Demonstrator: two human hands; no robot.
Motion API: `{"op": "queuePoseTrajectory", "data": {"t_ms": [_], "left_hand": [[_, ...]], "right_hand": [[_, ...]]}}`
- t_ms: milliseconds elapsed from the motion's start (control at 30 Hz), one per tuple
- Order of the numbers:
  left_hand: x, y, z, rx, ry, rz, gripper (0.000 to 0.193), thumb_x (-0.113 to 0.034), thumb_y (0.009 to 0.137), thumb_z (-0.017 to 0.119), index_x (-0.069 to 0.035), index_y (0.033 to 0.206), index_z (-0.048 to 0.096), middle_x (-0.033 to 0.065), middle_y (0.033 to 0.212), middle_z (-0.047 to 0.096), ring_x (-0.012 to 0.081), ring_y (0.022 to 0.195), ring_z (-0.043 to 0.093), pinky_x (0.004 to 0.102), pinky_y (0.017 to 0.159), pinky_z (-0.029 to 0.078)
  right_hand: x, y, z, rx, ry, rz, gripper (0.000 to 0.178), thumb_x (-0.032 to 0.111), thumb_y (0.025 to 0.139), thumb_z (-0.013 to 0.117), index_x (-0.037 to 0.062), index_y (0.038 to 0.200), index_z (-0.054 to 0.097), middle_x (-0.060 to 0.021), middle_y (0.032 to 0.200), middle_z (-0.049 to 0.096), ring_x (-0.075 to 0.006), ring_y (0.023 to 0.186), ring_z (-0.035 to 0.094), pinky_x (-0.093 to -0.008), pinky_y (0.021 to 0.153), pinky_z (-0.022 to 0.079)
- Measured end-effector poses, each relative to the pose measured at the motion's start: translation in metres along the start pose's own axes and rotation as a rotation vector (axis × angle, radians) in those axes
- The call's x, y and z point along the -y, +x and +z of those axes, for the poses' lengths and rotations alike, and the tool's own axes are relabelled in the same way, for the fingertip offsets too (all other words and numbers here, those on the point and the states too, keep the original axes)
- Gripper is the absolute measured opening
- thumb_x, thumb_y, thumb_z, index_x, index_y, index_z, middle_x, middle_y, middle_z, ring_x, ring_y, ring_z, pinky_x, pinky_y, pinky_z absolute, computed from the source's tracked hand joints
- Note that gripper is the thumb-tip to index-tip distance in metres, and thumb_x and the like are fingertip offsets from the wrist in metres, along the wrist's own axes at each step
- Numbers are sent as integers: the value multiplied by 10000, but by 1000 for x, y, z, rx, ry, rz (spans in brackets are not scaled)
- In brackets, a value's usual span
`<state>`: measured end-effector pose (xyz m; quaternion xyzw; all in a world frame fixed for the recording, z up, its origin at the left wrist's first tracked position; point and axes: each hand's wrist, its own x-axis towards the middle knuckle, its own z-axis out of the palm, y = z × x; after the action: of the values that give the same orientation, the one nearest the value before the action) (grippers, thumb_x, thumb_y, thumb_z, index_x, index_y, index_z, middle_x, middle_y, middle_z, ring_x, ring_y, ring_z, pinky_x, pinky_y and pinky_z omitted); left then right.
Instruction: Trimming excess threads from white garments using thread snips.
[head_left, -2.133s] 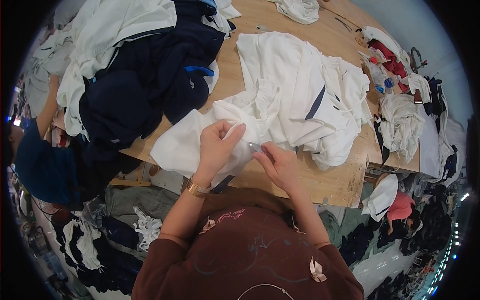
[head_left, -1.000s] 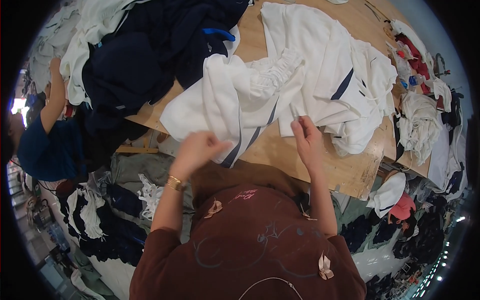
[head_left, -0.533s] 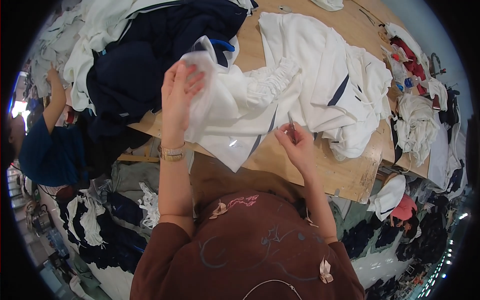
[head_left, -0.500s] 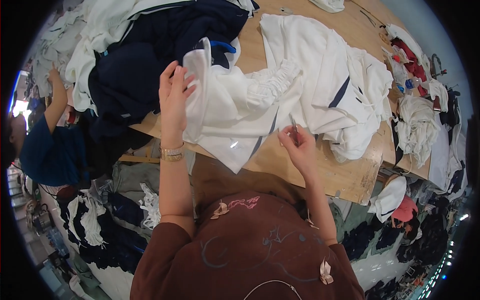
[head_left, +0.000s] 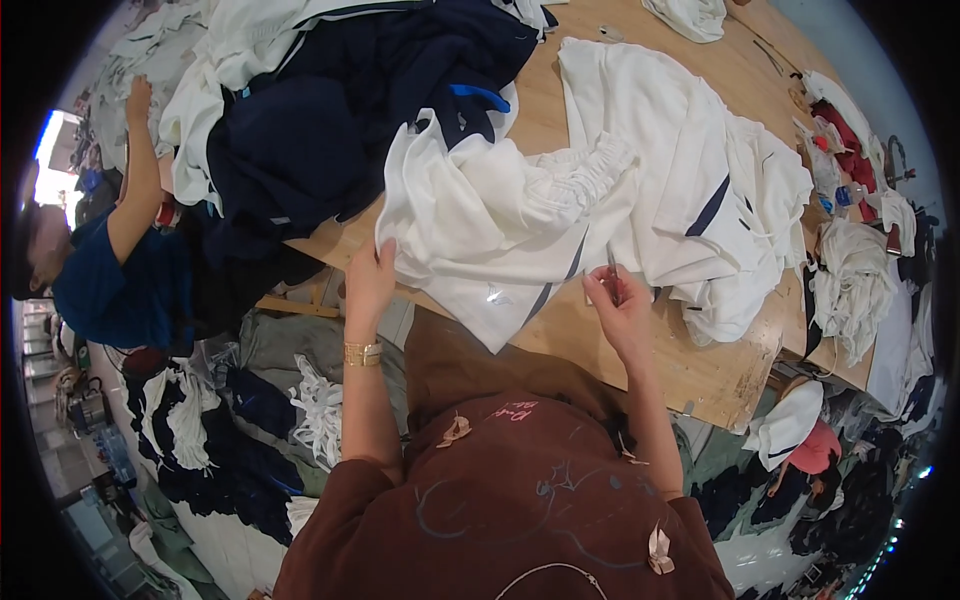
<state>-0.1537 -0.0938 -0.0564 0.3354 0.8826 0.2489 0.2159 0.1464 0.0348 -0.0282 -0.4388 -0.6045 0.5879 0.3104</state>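
A pair of white shorts (head_left: 470, 255) with a gathered elastic waistband and a navy side stripe lies bunched on the wooden table, one pointed corner hanging over the near edge. My left hand (head_left: 371, 280) is closed at the left edge of the shorts, fingers and thumb together on the cloth. To the right of that corner, my right hand (head_left: 622, 308) grips small thread snips (head_left: 612, 262), their narrow tips pointing up and away. The snips' handles are mostly hidden in my fingers. Close beyond them runs the navy stripe.
More white garments (head_left: 670, 150) with navy trim spread to the right on the wooden table (head_left: 690, 385). Navy garments (head_left: 290, 140) heap at the far left. A co-worker in a blue top (head_left: 125, 280) reaches into pale cloth there. Piles of clothing (head_left: 225, 450) lie on the floor.
My left hand has come down from the raised fold of white cloth to its lower left edge, and the fold has dropped. The right hand still holds the snips. The view has shifted slightly.
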Motion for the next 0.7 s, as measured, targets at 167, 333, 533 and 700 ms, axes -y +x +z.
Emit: {"op": "queuePoseTrajectory", "data": {"t_ms": [167,333,533,700], "left_hand": [[-76,-10,-16,411,-1500,73,395,-264,970,409,18,1245,445,118,1177,566,199,1079,559,338,900,463],[-128,-25,-11,693,-1685,95,415,-260,980,360,21,1285,378,155,1214,530,251,1098,551,399,907,481],[-136,-27,-3,668,-1643,75,378,-261,978,369,11,1238,415,153,1152,559,252,1025,592,382,824,530],[-125,-22,-1,367,-1589,62,291,-256,950,463,-21,1122,467,117,1091,558,200,931,606,313,764,528]], "right_hand": [[23,2,8,70,-32,-52,120,101,841,628,28,929,592,100,573,341,3,516,271,-183,473,210],[59,-4,28,106,48,-197,521,-9,788,613,87,1280,471,90,573,333,-5,507,287,-169,479,248],[58,14,31,11,-277,-595,310,11,772,650,50,1078,617,50,620,483,-16,529,375,-188,448,270],[66,21,16,111,-108,-190,162,154,853,633,-5,881,620,38,583,463,-36,516,338,-217,452,281]]}}
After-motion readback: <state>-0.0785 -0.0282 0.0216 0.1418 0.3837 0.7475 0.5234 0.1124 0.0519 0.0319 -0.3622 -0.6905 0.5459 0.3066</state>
